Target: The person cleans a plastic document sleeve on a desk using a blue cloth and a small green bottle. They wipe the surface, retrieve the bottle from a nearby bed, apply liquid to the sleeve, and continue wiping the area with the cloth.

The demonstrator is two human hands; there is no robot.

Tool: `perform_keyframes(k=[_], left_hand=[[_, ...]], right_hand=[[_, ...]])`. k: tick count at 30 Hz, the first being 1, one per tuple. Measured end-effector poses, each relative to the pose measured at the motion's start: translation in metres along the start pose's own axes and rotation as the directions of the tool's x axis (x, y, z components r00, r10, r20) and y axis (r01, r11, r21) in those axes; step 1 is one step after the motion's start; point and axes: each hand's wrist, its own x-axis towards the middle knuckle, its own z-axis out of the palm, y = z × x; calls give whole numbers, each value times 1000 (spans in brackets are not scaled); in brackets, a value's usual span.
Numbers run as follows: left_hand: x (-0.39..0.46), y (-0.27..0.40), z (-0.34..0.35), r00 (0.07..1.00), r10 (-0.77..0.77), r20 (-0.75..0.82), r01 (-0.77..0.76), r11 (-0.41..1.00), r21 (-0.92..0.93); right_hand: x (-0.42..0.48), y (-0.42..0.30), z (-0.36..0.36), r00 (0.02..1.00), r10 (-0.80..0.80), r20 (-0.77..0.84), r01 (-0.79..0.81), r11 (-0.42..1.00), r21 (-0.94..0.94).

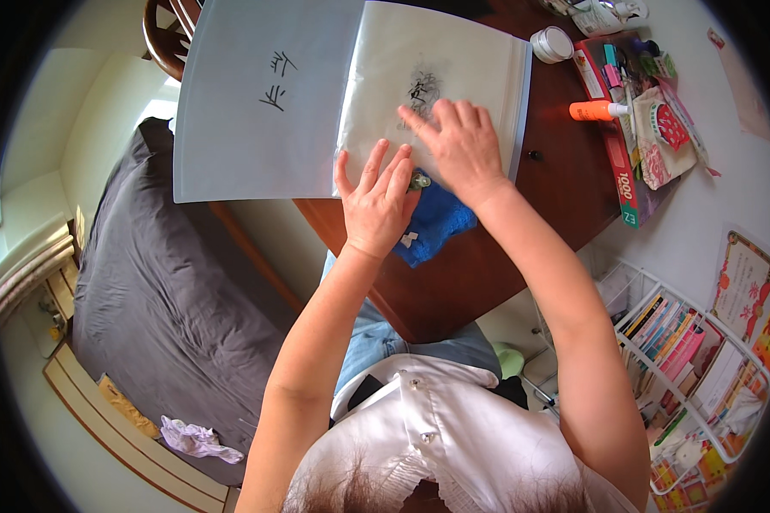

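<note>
An open plastic-sleeved folder (pixel 263 147) lies on a dark wooden table; its left leaf bears two handwritten characters. On the right page (pixel 468 58) is black writing with a dark smudge (pixel 431 80) around it. My left hand (pixel 378 199) rests with spread fingers on that page's lower left edge, holding nothing visible. My right hand (pixel 459 144) is over the page's middle, index finger extended beside the writing, the other fingers slightly curled. A blue cloth (pixel 436 221) with a white tag lies at the near edge, between my wrists. A small greenish clear object (pixel 419 180) sits beside my left fingers.
On the right of the table (pixel 552 199) are a round white-lidded jar (pixel 552 45), an orange bottle (pixel 598 110) and a red puzzle box (pixel 606 128) under pens and a cloth pouch (pixel 664 138). A white wire rack (pixel 674 385) holds books at lower right. A grey-covered bed (pixel 167 288) stands left.
</note>
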Motion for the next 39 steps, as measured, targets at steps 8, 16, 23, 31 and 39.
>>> perform_keyframes(k=[8, 16, 23, 31, 39], left_hand=[[-1, 0, 3, 1000, -16, -20, 16, 1000, -3], [1, 3, -1, 999, -42, -19, 42, 999, -3], [2, 3, -1, 999, -40, -28, 40, 999, -7], [1, 3, -2, 999, -46, -19, 46, 999, -13], [2, 1, -1, 999, -39, -30, 39, 999, -7]], right_hand=[[4, 7, 4, 1000, 22, 10, -21, 997, -69], [16, 8, 11, 998, 55, -19, -56, 997, -57], [11, 1, 9, 997, 78, 17, -76, 995, -63], [14, 3, 11, 996, 87, -17, -88, 995, -42], [17, 5, 8, 995, 98, -3, -98, 995, -8]])
